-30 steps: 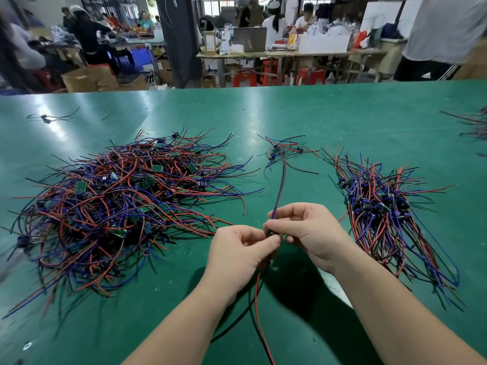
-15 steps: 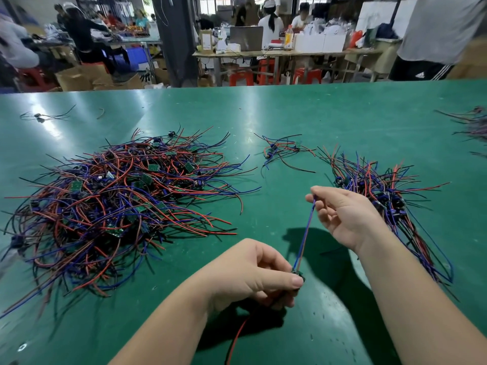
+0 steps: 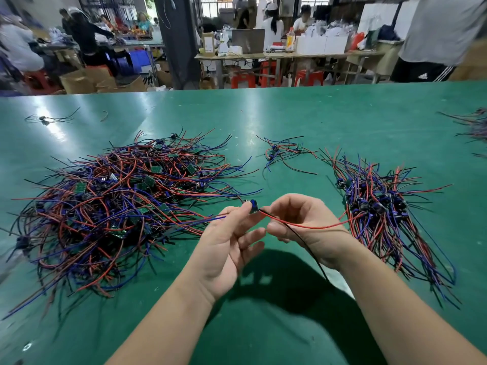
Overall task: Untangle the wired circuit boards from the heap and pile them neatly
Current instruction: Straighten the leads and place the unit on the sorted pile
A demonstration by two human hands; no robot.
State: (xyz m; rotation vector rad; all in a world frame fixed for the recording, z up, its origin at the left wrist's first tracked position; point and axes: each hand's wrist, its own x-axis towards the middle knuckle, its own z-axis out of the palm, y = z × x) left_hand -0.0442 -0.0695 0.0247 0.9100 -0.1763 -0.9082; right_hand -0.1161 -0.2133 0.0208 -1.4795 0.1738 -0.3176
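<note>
A big tangled heap (image 3: 113,206) of small green circuit boards with red, blue and black wires lies at the left of the green table (image 3: 303,114). An ordered pile (image 3: 382,206) of the same wired boards lies at the right. My left hand (image 3: 232,243), palm up, pinches one small wired board (image 3: 253,206) between thumb and fingertips. Its red and blue wires trail left toward the heap. My right hand (image 3: 305,222) curls around that board's red wire and black wire (image 3: 303,238), which run right and down over my wrist.
A small loose cluster (image 3: 284,154) of wired boards lies at mid-table behind my hands. Stray wires (image 3: 50,119) lie far left and another bundle (image 3: 474,125) at the right edge. A person (image 3: 440,38) stands beyond the far edge; other workers sit at benches behind.
My hands have come back together and higher. The left hand turned palm up with the board at its fingertips. The right hand moved from the blue wire's end to the red and black wires.
</note>
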